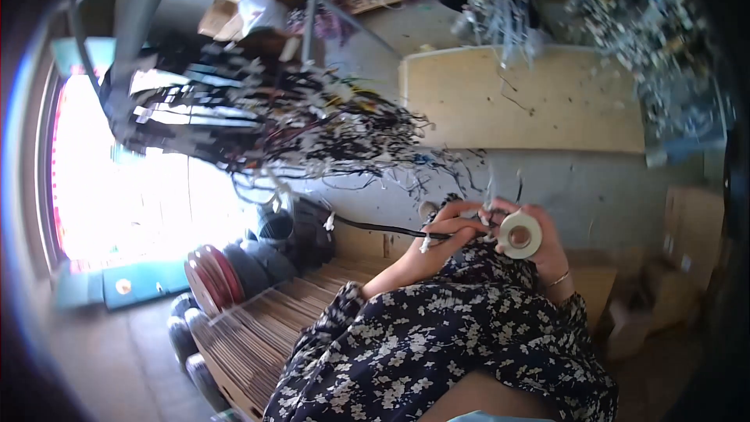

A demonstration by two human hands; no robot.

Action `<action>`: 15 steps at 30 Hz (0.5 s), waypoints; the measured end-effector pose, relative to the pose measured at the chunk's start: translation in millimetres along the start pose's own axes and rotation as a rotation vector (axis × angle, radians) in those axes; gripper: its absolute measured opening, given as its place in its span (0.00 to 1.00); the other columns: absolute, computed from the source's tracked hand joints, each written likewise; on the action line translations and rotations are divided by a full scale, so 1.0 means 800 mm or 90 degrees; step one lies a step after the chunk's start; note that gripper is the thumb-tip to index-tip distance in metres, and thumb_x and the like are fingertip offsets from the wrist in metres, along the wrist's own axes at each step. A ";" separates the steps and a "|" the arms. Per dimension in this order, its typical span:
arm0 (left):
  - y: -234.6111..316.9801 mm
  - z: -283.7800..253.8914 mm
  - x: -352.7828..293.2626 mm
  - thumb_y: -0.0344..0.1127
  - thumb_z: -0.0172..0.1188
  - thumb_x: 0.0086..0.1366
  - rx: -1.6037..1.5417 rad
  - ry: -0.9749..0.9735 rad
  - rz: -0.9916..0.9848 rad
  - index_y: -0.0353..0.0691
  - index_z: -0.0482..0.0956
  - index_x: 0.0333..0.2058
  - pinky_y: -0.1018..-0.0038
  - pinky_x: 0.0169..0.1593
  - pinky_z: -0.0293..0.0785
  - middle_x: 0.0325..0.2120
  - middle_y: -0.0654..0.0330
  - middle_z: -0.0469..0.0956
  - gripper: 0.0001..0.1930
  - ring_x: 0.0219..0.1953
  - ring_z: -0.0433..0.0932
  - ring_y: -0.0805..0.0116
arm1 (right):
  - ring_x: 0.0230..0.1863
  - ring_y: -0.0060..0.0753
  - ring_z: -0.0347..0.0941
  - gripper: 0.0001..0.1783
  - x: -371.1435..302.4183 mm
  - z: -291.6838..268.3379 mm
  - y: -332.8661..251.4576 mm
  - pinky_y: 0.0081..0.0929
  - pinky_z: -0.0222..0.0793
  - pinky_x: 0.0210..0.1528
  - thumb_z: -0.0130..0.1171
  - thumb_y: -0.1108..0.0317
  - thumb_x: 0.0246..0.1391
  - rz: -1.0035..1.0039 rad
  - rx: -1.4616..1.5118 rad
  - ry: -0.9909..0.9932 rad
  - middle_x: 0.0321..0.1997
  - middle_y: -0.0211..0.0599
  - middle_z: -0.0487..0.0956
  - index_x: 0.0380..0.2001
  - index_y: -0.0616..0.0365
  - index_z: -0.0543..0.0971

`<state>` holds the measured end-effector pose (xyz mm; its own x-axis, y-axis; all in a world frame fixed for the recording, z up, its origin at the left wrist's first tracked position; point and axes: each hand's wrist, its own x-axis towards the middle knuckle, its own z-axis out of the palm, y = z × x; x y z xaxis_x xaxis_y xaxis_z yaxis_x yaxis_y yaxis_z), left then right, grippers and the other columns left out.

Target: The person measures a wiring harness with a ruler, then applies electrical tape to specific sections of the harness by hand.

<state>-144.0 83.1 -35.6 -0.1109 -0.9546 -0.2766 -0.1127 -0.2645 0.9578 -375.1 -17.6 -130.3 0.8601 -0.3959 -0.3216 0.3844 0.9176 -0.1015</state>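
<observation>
My left hand [441, 248] is closed round a black cable [375, 227] above my lap. The cable runs out to the left and ends in a white connector [329, 222]; a second white connector [426, 244] hangs by my left fingers. A roll of white tape [533, 237] sits in my right hand [550, 244], its round core facing up. The fingertips of both hands meet at the cable's right end, where thin wires and small pale connectors stick up. Exactly how the fingers pinch there is too small to make out.
A thick bundle of black wire harnesses [312, 121] hangs from a grey metal frame [141, 23] at the left. Beyond my hands is a pale wooden board [523, 101]. Flat cardboard [289, 320] and a red spool [212, 280] are at lower left, boxes [691, 227] at right.
</observation>
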 end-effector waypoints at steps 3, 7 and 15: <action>-0.034 -0.013 -0.086 0.35 0.45 0.77 -0.197 0.151 -0.228 0.34 0.78 0.52 0.68 0.61 0.69 0.52 0.55 0.77 0.16 0.54 0.76 0.63 | 0.40 0.45 0.82 0.30 0.020 -0.028 0.003 0.41 0.82 0.29 0.54 0.55 0.65 0.120 -0.291 0.255 0.54 0.46 0.77 0.65 0.58 0.68; -0.094 -0.030 -0.196 0.38 0.48 0.77 -0.368 0.405 -0.265 0.33 0.75 0.55 0.65 0.58 0.74 0.47 0.58 0.80 0.17 0.52 0.78 0.64 | 0.41 0.45 0.82 0.28 0.046 -0.014 -0.027 0.40 0.82 0.34 0.53 0.53 0.65 0.105 -0.320 0.144 0.54 0.45 0.78 0.59 0.65 0.73; -0.168 -0.112 -0.303 0.34 0.52 0.75 -0.160 0.610 -0.167 0.31 0.78 0.52 0.75 0.45 0.77 0.39 0.59 0.84 0.14 0.38 0.81 0.74 | 0.48 0.38 0.79 0.25 0.147 0.156 -0.056 0.32 0.79 0.42 0.53 0.55 0.66 0.105 -0.477 -0.138 0.60 0.43 0.75 0.57 0.64 0.75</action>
<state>-13.2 337.7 -90.5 0.7351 -0.5427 -0.4064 0.2027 -0.3960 0.8956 -249.4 -110.0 -46.1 0.9618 -0.1807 -0.2057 -0.0152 0.7150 -0.6989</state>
